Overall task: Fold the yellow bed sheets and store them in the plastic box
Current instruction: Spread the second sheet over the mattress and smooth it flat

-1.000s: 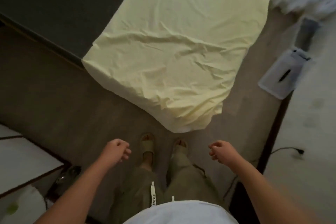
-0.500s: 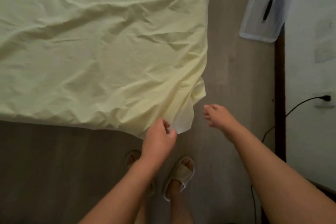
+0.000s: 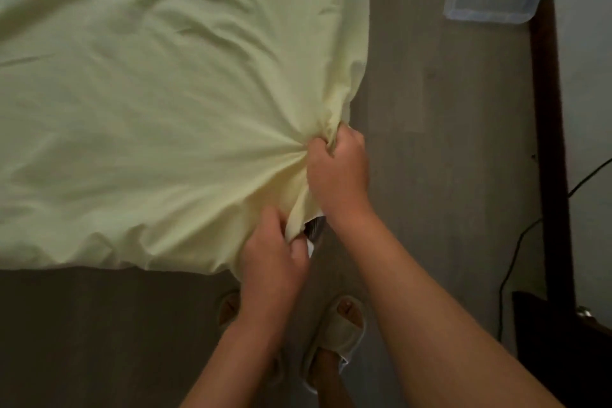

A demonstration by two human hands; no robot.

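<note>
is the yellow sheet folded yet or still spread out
Still spread out. The sheet lies wide and flat over the floor, only bunched at one corner where the left hand and right hand grip it.

Both hands, left hand [image 3: 270, 252] and right hand [image 3: 337, 169], apparently bunch the yellow sheet [image 3: 159, 93] corner.

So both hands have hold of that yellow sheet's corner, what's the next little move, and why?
Probably lift the corner and carry it across to fold. The left hand and right hand both grip the near corner of the pale yellow fabric bed sheet, which is bunched there but otherwise spread flat, unfolded. The clear plastic box waits aside.
</note>
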